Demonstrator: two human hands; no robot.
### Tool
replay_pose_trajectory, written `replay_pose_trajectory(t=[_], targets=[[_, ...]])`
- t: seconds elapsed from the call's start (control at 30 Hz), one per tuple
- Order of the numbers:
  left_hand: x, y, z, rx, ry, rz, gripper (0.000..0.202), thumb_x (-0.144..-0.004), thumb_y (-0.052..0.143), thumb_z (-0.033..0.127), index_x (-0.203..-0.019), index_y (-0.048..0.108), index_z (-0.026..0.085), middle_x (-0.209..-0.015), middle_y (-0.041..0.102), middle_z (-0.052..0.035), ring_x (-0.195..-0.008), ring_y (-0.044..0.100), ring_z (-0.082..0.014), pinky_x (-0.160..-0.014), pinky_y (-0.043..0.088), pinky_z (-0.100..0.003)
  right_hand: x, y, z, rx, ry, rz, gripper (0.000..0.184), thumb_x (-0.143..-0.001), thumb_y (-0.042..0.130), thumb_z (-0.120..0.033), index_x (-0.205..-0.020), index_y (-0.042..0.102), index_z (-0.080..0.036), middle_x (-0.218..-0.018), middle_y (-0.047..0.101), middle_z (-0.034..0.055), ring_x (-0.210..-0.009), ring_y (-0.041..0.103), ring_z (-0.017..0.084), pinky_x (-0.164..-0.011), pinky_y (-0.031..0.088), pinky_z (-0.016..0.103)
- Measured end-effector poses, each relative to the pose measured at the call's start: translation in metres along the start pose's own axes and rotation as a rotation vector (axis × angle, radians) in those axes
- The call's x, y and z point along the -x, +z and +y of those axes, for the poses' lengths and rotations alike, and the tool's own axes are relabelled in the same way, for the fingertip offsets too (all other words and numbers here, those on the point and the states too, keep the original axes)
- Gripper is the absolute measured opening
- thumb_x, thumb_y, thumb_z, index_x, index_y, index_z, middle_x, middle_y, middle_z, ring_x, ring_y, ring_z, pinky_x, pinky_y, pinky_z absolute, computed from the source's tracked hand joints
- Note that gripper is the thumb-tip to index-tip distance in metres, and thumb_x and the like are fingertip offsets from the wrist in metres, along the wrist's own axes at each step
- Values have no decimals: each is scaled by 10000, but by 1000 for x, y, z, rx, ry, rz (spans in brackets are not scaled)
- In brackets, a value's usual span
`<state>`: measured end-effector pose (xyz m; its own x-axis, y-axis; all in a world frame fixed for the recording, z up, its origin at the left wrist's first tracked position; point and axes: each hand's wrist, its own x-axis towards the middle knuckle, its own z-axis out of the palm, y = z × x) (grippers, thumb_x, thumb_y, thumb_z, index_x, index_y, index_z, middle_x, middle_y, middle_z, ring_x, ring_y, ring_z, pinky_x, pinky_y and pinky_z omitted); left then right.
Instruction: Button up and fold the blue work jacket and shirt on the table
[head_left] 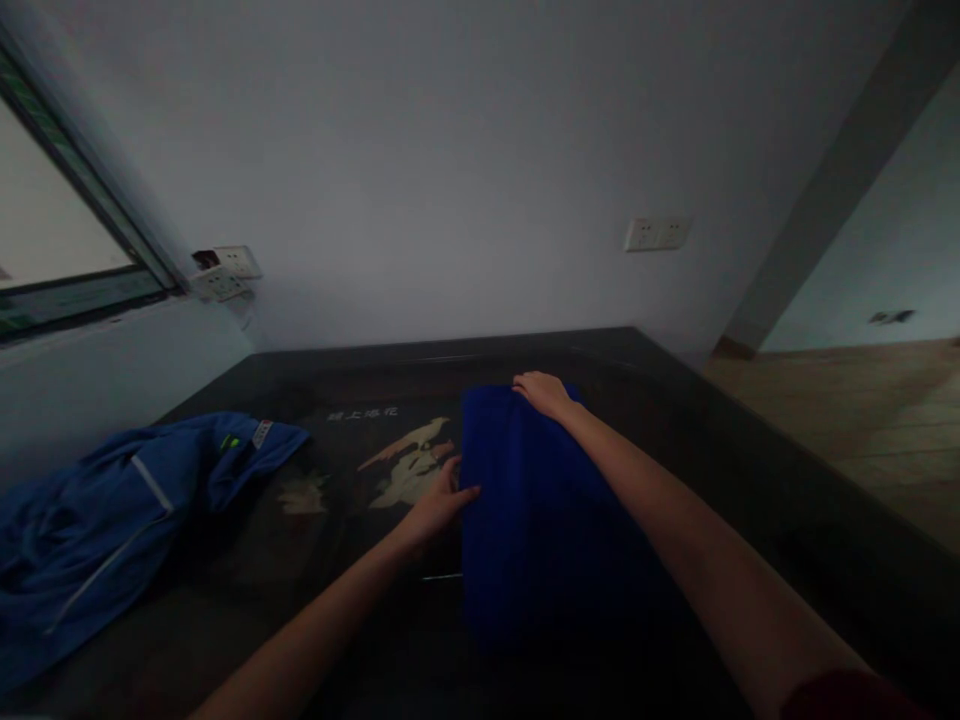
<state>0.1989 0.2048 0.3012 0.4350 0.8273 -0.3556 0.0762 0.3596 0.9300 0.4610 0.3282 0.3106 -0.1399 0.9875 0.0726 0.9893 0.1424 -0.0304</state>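
Observation:
A folded piece of dark blue cloth (499, 450), perhaps a garment, lies on the dark table with its long side running toward me. My left hand (439, 498) is at its left edge, the thumb over the cloth and the fingertips beside or under the edge. Across the far end of the fold rests my right hand (541, 392), its fingers fairly flat on top of the fabric. The near part of the cloth fades into shadow, and my right forearm covers some of its right side.
A crumpled blue garment (150, 500) with pale piping lies on the table's left. The dark tabletop (360, 385) bears a bird picture and lettering. Behind it rises a wall with a double socket (657, 234); more sockets (225, 275) sit near the window. Wooden floor (862, 400) shows at right.

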Motion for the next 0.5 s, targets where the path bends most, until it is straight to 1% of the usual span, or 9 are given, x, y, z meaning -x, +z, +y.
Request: replay_pose_trajectory(t=[0.07,0.13,0.2,0.27,0.33,0.4,0.47,0.5], targets=[[-9,-2,5,-51,38,37,843,-741,689,255,-1433,209,282,-983,668,-59,-771,657,-187,-677,517,-285,1,9,-2,-2,12,27,324,-970,347,-363,-1135,585,-217,-1175,623,111,-1145,534,234,-923,396,334],[-20,-4,11,-88,55,102,910,-765,676,285,-1461,94,354,-1080,646,-63,-819,653,-186,-701,511,-287,4,20,-8,-8,23,37,299,-965,369,-321,-1111,597,-193,-1142,632,130,-1124,543,237,-919,400,343],[-36,-7,15,-137,56,155,891,-787,660,305,-1465,86,373,-1142,621,-80,-839,646,-185,-708,507,-289,10,30,-12,-25,35,41,277,-955,402,-303,-1097,605,-178,-1126,636,137,-1110,547,238,-914,404,348],[-54,-10,18,-175,47,174,841,-808,641,322,-1469,123,335,-1174,606,-108,-869,642,-194,-714,509,-295,17,31,-10,-53,56,58,290,-947,428,-333,-1141,589,-190,-1174,614,127,-1142,520,241,-931,397,357],[-72,-13,20,-216,51,198,769,-838,599,357,-1467,163,284,-1188,604,-127,-905,642,-205,-729,514,-298,24,23,3,-92,94,88,344,-949,418,-388,-1226,539,-223,-1255,570,107,-1203,471,239,-962,378,361],[-91,-15,23,-270,65,224,694,-865,550,396,-1453,215,240,-1192,608,-138,-932,641,-209,-744,519,-297,33,10,28,-135,162,109,382,-962,368,-414,-1274,501,-239,-1295,542,98,-1229,448,232,-971,371,354],[-110,-16,25,-323,86,239,646,-879,521,415,-1430,262,199,-1207,603,-153,-949,640,-208,-757,523,-294,45,-2,59,-181,262,93,389,-969,336,-404,-1242,532,-208,-1258,568,118,-1185,494,232,-934,395,337],[-118,-16,26,-342,98,244,634,-884,514,419,-1421,274,182,-1217,597,-161,-961,638,-207,-764,524,-292,52,-6,74,-206,315,68,389,-966,344,-402,-1196,569,-184,-1205,601,131,-1131,538,234,-897,415,326]])
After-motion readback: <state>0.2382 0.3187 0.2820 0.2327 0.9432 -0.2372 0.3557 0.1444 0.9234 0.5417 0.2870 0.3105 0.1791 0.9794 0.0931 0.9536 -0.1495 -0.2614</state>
